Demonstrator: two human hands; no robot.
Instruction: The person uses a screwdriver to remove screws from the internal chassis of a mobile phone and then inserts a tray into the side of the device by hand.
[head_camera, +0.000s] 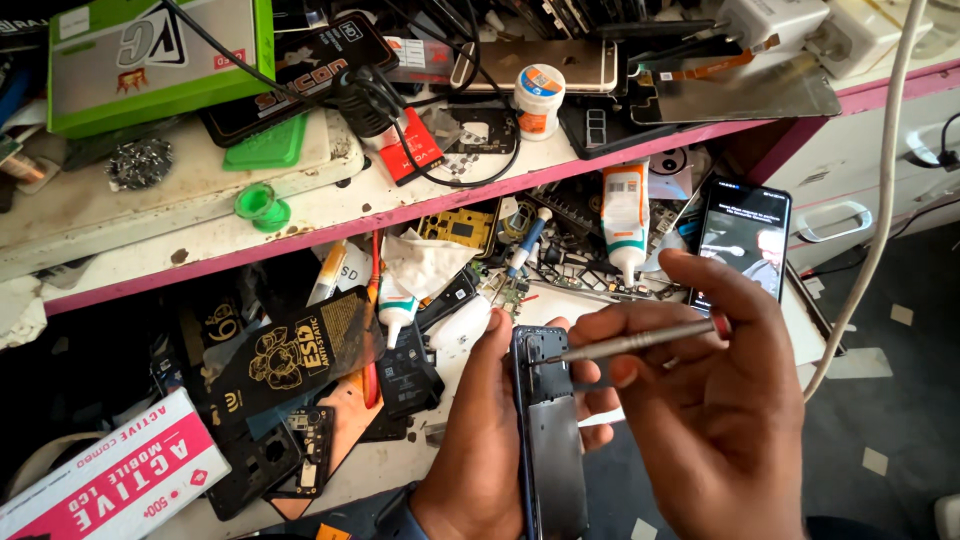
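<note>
My left hand (480, 430) grips an opened phone body (548, 430) upright by its long edge, its dark inner side facing me. My right hand (715, 400) holds a thin metal screwdriver (635, 342) with a red cap end, its tip set against the phone's upper part near the camera corner. My left fingers wrap behind the phone and show on its right side.
An open drawer (800, 320) below holds phone parts, a black antistatic bag (295, 355), white glue bottles (625, 215) and a lit phone (742, 240). The pink-edged worktop (330, 215) above carries a green box (160, 60), cables and a small jar (538, 100). A white cable (880, 200) hangs at right.
</note>
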